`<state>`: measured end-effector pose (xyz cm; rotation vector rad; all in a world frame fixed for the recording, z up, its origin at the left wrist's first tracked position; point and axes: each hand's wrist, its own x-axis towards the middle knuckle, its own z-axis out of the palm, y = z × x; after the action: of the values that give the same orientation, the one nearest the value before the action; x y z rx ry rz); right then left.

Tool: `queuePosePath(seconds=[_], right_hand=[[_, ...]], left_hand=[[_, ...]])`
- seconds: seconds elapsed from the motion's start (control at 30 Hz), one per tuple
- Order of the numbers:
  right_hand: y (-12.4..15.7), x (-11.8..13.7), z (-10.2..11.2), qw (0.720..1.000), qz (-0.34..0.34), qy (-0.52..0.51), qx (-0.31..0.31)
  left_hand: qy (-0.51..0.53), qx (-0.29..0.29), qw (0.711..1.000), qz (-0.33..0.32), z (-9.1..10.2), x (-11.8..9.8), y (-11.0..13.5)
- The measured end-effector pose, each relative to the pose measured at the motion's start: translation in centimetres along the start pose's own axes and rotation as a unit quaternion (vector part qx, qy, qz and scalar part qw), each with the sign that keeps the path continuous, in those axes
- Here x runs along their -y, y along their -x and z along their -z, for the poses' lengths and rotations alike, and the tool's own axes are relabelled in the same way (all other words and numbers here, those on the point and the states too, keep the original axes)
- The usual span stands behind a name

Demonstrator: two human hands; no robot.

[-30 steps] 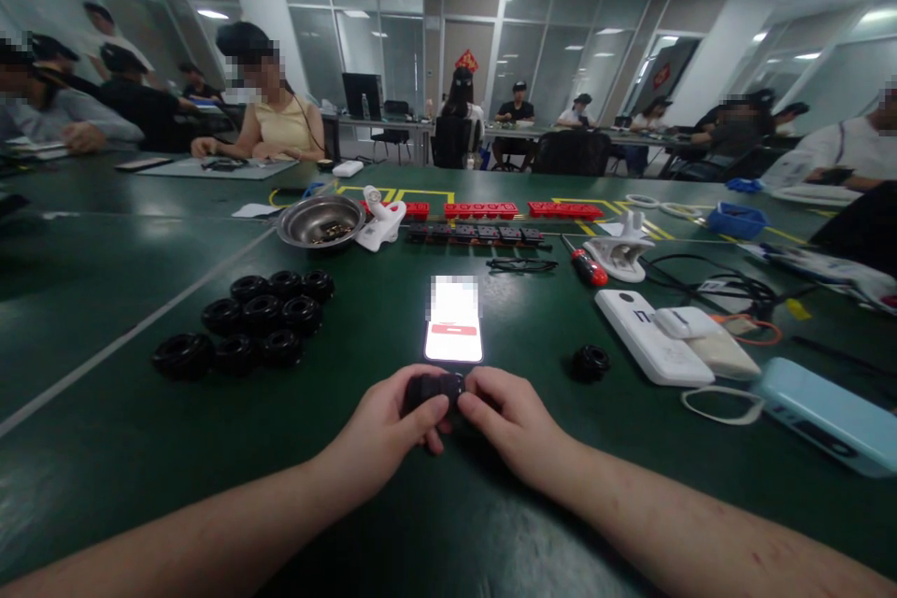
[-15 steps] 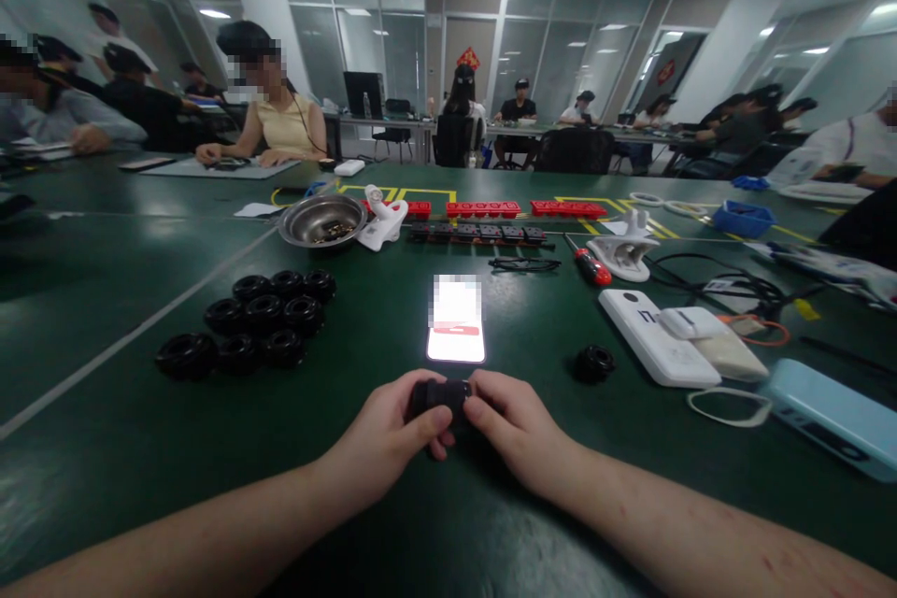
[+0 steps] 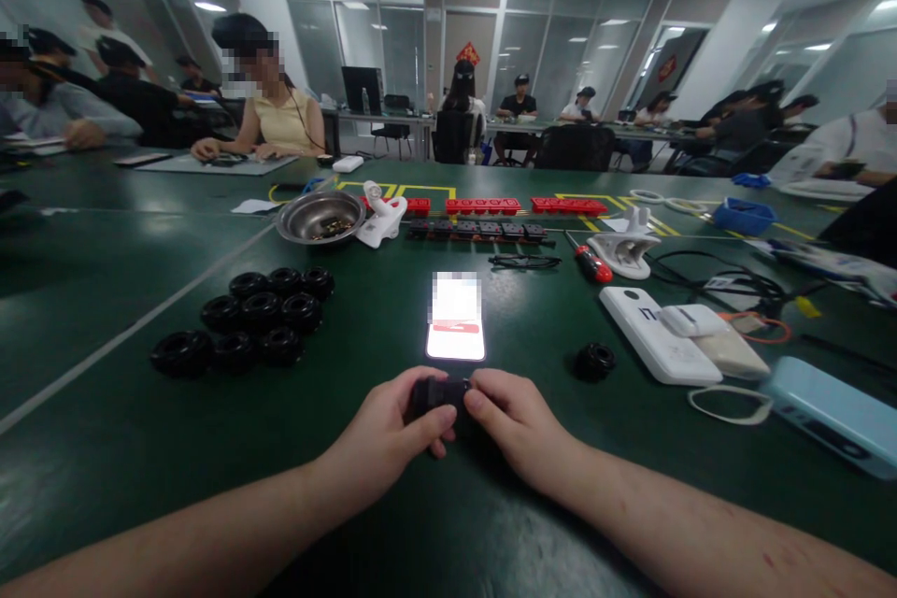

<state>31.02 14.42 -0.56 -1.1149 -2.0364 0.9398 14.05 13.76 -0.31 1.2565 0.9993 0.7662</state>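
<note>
A small black cylindrical part is held just above the green table, in front of a phone with a lit screen. My left hand wraps round its left side, with the thumb lying along the near face. With thumb and fingertips, my right hand pinches its right end. Fingers cover much of the part, so its exact kind is unclear. A single black ring-shaped piece lies to the right of my right hand. Several similar black ring-shaped pieces sit in rows at the left.
Farther back are a metal bowl with small brass-coloured bits, white stands, red trays, a row of black parts and a red-black screwdriver. White power banks and a light blue device lie right. Co-workers sit beyond.
Both hands keep their hold on the black part, which seems slightly turned. The camera view has shifted slightly; the table items stay in place.
</note>
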Motion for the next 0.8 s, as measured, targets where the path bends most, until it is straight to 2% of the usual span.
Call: queuePosePath(seconds=[0.13, 0.37, 0.5, 0.63, 0.8], right_hand=[[0.18, 0.32, -0.01, 1.0, -0.001, -0.027, -0.014], [0.17, 0.21, 0.19, 0.999, 0.034, -0.021, -0.003], [0.12, 0.09, 0.1, 0.999, 0.019, -0.024, 0.026], [0.14, 0.18, -0.02, 0.999, -0.012, -0.048, 0.014], [0.28, 0.45, 0.12, 0.999, 0.008, -0.048, 0.011]], left_hand=[[-0.002, -0.005, 1.0, -0.017, 0.17, -0.03, -0.1], [0.011, -0.012, 1.0, -0.003, -0.28, -0.71, 0.44], [0.014, -0.004, 1.0, 0.0, -0.2, -0.47, 0.34], [0.003, -0.005, 1.0, 0.0, 0.02, -0.14, 0.05], [-0.007, -0.013, 1.0, -0.009, 0.07, -0.01, 0.07]])
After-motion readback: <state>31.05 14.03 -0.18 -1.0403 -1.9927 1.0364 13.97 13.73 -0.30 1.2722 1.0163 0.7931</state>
